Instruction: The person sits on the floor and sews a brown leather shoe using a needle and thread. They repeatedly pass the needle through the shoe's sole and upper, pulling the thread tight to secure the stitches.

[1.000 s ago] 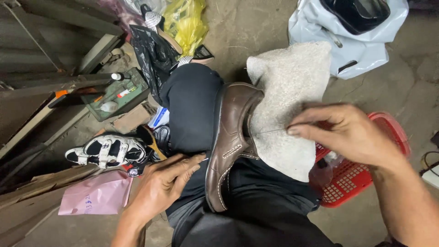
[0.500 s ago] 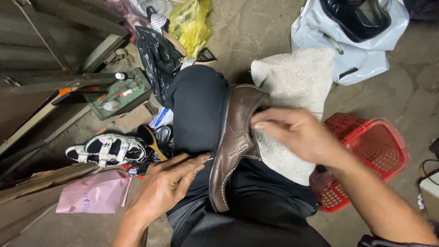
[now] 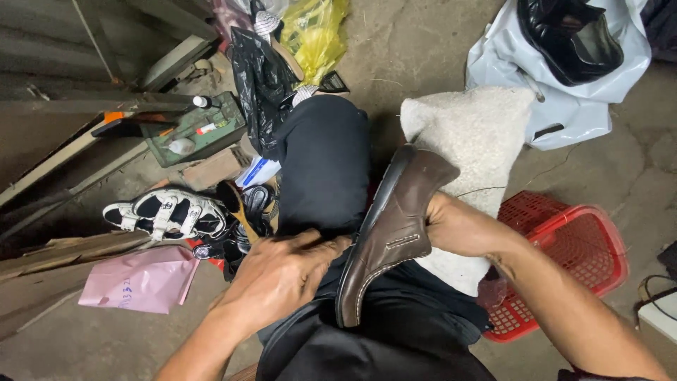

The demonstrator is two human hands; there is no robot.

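So there's one brown leather shoe [image 3: 391, 233] lying across the person's lap, toe pointing away, resting partly on a single pale grey cloth [image 3: 479, 141] draped over the right knee. The right hand [image 3: 462, 227] is tucked against the far side of the shoe; its fingers are hidden behind it, so I can't tell how closed it is. The left hand [image 3: 282, 276] is loosely curled and a bit blurred, fingertips near the shoe's heel, gripping nothing I can see. Around them: one red plastic basket [image 3: 585, 247], one white strappy sandal [image 3: 166, 212], one pink sheet [image 3: 141, 279], one yellow bag [image 3: 317, 32].
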